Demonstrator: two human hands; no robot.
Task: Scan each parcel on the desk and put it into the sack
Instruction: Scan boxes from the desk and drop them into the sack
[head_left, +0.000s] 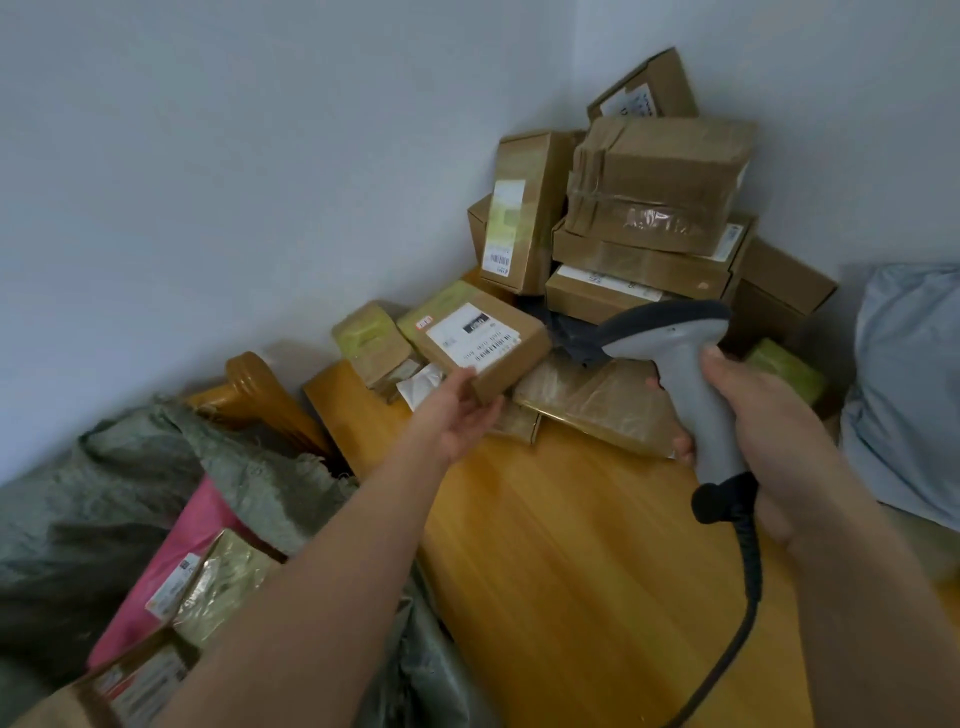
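At the near left, a grey-green woven sack (130, 483) is sagging open beside the desk, with a pink mailer (171, 566), a yellowish wrapped packet (223, 587) and a labelled box (135, 680) lying in its mouth. Behind it, a wooden chair back (260, 389) is showing just beyond the sack's rim. The left hand (462, 415) is reaching across the wooden desk (571, 571), palm up, its thumb and fingers curling round the near corner of a small cardboard parcel (483, 343) and holding it label-up, tilted, over the left end of the heap. Just left of it, a yellow-taped packet (371, 340) is lying on the desk. Farther back, a pile of cardboard boxes (649, 208) is leaning into the wall corner. To the right, the right hand (763, 415) is gripping the handle of a grey barcode scanner (691, 364), fingers wrapping round it, its dark head pointing left toward the held parcel, its cable (748, 597) hanging down. At the far right, a pale blue bag (909, 389) is resting against the desk.
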